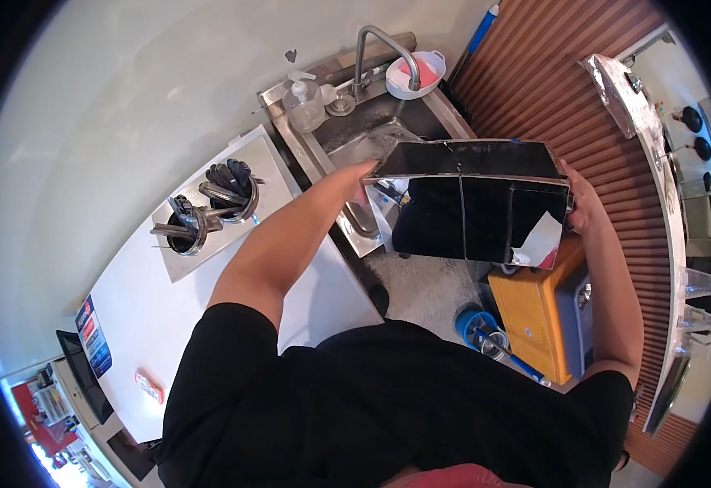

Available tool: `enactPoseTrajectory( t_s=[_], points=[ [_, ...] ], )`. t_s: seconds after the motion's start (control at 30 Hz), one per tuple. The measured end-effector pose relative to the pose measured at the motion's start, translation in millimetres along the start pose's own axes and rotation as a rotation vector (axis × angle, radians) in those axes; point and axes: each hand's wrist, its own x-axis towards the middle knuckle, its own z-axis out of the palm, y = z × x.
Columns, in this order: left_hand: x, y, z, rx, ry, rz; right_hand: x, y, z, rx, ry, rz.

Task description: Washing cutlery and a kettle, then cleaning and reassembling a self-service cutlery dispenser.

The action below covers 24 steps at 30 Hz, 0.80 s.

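My left hand (361,181) grips the left end of a boxy container with glossy black, mirror-like faces (483,213). At its right end my right hand (581,198) holds the other side. The box is level with the front edge of a stainless steel sink (355,131) and hides part of it. A clear plastic sheet or bag (386,137) lies in the basin. Behind it rises a curved metal faucet (361,58). The fingers beneath and behind the box are mostly hidden.
Left are a white counter (306,287), a metal tray (178,268) with cutlery holders, and a pump bottle (303,107). A white basin (413,88) holds a pink cloth or sponge. Below stand a yellow box (529,323) and a blue bucket (471,320). Slatted panelling (550,73) bounds the right.
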Motion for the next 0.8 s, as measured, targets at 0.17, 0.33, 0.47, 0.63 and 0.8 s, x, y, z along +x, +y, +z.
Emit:
enactPoseTrajectory(
  t_s=[0.17,0.33,0.47,0.63,0.8],
  points=[
    [-9,-2,-9,-0.032,0.102,0.024,-26,-27,24,-0.062,-0.118,-0.04],
    [-7,-22,8,-0.348,0.193,0.171,-59,-37,25,-0.045,-0.097,-0.075],
    [26,-33,2,-0.561,0.115,-0.019,-71,-43,21,0.036,-0.139,-0.097],
    [41,-51,9,-0.565,0.108,-0.041,-84,-44,22,0.06,-0.137,-0.117],
    [53,-73,7,-0.513,0.072,-0.064,-80,-43,23,0.157,-0.214,-0.052]
  ],
)
